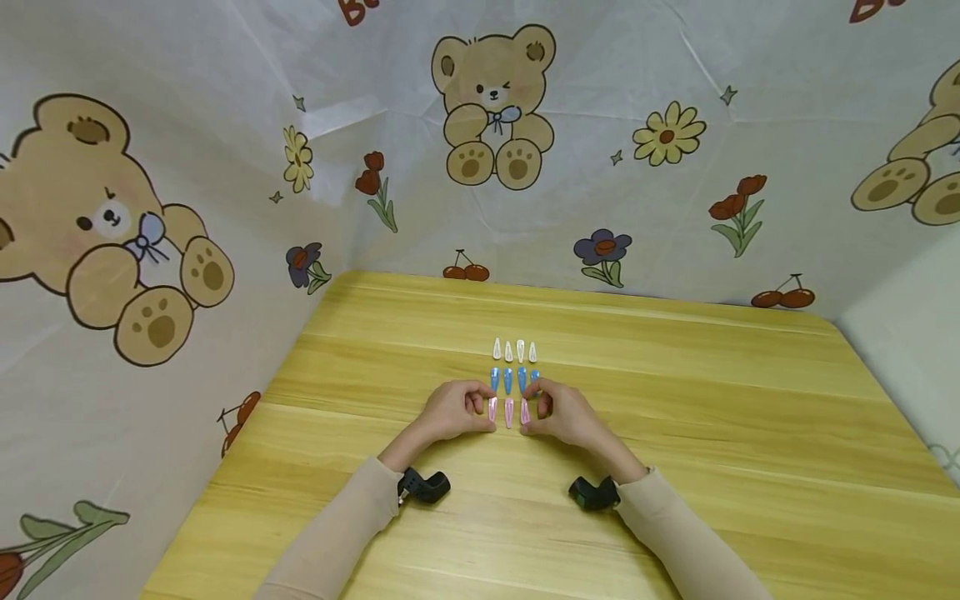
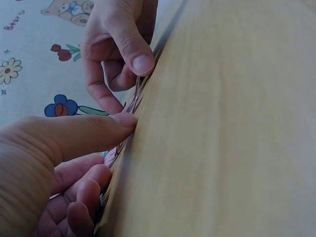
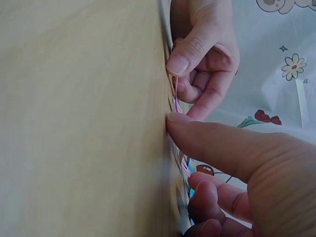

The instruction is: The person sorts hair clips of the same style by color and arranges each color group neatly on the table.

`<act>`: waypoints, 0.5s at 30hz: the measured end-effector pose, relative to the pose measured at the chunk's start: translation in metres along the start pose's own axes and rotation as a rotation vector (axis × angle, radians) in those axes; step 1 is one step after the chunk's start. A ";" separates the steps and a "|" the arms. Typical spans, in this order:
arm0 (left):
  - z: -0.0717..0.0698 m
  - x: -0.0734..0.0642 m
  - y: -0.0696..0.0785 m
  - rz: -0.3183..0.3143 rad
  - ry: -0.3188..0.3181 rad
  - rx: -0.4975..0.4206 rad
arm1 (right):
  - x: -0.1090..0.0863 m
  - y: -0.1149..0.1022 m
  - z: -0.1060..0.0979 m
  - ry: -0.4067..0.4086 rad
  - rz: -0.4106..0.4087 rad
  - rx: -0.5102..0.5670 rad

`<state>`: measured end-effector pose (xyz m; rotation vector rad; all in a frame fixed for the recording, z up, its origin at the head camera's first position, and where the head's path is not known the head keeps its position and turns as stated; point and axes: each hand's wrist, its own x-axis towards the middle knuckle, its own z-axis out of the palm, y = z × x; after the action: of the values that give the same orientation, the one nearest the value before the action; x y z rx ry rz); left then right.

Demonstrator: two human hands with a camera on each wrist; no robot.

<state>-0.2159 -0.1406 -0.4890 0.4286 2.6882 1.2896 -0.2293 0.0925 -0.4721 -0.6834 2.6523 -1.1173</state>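
Snap hair clips lie in rows on the wooden table, narrow ends pointing different ways. Nearest is a row of three pink ones. My left hand (image 1: 452,410) pinches the left pink hair clip (image 1: 492,409) lengthwise, thumb at its near end and index finger at its far end. On the opposite side, my right hand (image 1: 568,414) holds the right pink hair clip (image 1: 525,411) likewise. Between them lies the middle pink hair clip (image 1: 509,412), untouched. Behind are several blue hair clips (image 1: 507,381); my right fingers partly cover the rightmost. Several white hair clips (image 1: 521,351) form the farthest row.
The wooden table (image 1: 712,417) spreads out around both hands. Cloth printed with bears and flowers (image 1: 585,75) hangs behind it and along the left side. A black wrist device (image 1: 425,487) sits at each sleeve cuff.
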 end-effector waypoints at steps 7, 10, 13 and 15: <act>0.001 0.002 -0.002 0.012 0.006 0.003 | -0.001 0.001 0.000 -0.005 -0.004 -0.014; 0.001 0.002 -0.002 0.015 0.005 0.003 | -0.002 0.001 0.000 -0.002 -0.010 0.000; 0.001 0.002 -0.003 0.019 0.004 0.002 | -0.003 0.002 0.000 0.004 -0.015 0.033; 0.001 0.003 -0.003 0.020 0.005 0.002 | -0.005 0.002 -0.001 0.009 -0.016 0.063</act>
<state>-0.2187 -0.1411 -0.4919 0.4543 2.6959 1.2952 -0.2260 0.0964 -0.4726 -0.6912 2.6109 -1.2048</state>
